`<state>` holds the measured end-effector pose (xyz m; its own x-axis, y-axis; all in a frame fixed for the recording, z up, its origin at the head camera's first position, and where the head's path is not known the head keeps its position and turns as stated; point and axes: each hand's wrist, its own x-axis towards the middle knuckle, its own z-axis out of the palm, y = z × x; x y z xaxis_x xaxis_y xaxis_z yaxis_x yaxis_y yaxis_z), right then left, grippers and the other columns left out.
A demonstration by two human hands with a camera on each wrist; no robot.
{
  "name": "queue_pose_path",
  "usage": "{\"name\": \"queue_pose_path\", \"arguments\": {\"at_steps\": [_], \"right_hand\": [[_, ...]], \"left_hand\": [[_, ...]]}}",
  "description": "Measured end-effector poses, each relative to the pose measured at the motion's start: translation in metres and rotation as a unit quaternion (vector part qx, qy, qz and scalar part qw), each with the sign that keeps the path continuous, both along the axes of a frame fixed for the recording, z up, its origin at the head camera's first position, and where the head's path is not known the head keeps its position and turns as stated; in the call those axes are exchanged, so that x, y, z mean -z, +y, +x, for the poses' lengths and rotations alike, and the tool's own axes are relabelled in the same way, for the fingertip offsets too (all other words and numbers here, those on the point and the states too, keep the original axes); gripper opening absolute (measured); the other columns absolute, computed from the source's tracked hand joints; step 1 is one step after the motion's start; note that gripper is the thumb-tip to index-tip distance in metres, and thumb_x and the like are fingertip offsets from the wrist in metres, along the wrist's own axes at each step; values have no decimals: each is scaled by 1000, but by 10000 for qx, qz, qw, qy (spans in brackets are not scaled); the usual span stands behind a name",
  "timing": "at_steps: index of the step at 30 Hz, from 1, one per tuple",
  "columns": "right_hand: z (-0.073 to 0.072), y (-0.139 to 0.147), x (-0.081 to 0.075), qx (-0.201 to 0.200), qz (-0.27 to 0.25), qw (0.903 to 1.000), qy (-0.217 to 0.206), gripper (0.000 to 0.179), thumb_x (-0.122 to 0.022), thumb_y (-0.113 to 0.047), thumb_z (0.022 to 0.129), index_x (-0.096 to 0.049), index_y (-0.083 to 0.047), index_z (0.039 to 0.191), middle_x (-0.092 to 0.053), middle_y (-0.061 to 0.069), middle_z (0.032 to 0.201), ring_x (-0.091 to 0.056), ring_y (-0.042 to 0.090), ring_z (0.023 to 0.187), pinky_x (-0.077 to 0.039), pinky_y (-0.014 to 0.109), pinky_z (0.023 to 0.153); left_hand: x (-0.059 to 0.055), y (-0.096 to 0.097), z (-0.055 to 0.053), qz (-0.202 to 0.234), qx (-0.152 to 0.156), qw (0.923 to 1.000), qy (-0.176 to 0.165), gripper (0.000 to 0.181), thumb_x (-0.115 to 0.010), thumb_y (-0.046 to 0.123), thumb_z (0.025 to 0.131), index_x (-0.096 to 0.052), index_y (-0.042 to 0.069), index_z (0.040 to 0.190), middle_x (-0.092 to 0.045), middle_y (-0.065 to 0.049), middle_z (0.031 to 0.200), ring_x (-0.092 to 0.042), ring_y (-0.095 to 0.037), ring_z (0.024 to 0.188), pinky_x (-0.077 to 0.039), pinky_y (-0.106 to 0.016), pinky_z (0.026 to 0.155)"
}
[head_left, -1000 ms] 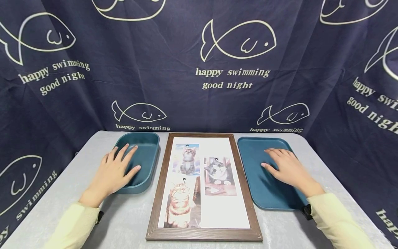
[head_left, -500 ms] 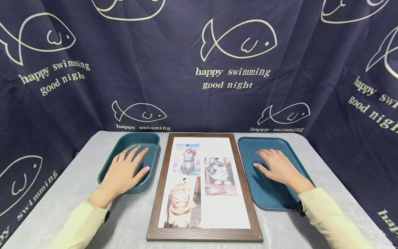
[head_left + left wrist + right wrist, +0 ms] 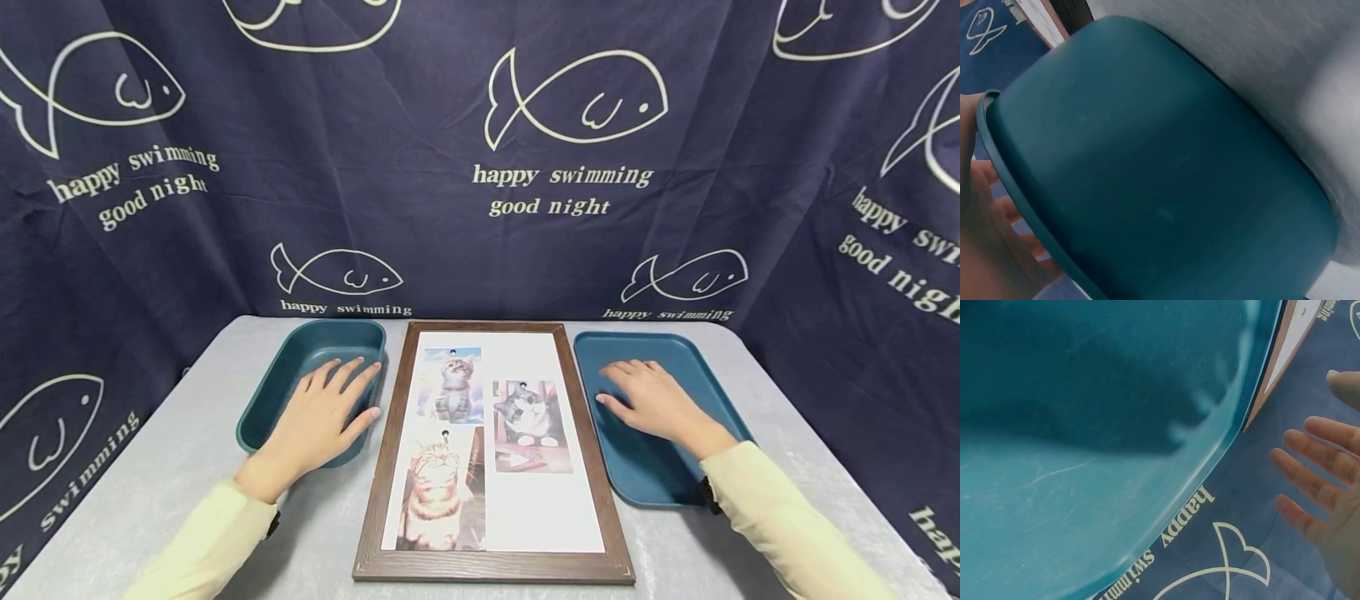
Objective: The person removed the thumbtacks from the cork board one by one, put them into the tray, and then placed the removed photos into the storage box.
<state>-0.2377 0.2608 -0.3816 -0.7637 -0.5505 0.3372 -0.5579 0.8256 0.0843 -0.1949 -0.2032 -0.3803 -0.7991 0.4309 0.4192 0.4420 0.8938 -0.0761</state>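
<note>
My left hand (image 3: 318, 417) hovers over a deep teal bin (image 3: 258, 408), fingers spread and holding nothing. In the left wrist view the outer wall of the bin (image 3: 1166, 156) fills most of the picture, with the hand (image 3: 991, 244) beyond its rim. My right hand (image 3: 656, 404), its fingers spread too, is above a shallow teal tray (image 3: 697, 479). The right wrist view has this hand (image 3: 1329, 481) apart from the tray (image 3: 1054, 506), on which its shadow falls. Between the hands lies a brown-framed whiteboard (image 3: 540, 517) bearing three cat pictures: a kitten (image 3: 452, 387), an orange cat (image 3: 435, 500) and a grey-white cat (image 3: 531, 425).
A small dark pin or magnet (image 3: 453, 352) sits at the top of each picture. The grey table (image 3: 307, 558) carries everything. Behind and at both sides hangs a navy curtain (image 3: 442, 250) printed with fish and lettering.
Both hands have moved inward toward the board: the left one rightward over the bin, the right one leftward over the tray. Bin, board, pictures and tray stay where they were.
</note>
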Motion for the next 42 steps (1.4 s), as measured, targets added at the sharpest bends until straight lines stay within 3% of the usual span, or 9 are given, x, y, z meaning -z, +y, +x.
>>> {"name": "queue_pose_path", "arguments": {"at_steps": [17,27,42], "right_hand": [[-9,-24,2,-264,30,9991,-332,38,-60,-34,87,-62,-6,112,-63,11,110,-59,29,100,-43,49,85],[-16,-38,7,-514,-123,9983,-260,32,-65,-28,83,-64,-7,108,-65,8,103,-60,27,93,-44,46,81],[-23,-56,11,-805,-15,9963,-308,28,-66,-26,82,-65,-7,103,-64,6,98,-61,23,90,-44,42,78]], "left_hand": [[8,29,-2,-204,536,9983,89,55,-51,46,89,-42,19,136,-48,-9,131,-43,-33,119,-36,-49,94],[14,44,-3,-415,898,9948,226,52,-53,43,88,-46,17,133,-51,-8,126,-47,-31,114,-39,-47,92],[22,73,-3,-319,1345,9902,-189,49,-53,39,89,-46,17,132,-53,-5,122,-49,-27,111,-40,-43,94]]}}
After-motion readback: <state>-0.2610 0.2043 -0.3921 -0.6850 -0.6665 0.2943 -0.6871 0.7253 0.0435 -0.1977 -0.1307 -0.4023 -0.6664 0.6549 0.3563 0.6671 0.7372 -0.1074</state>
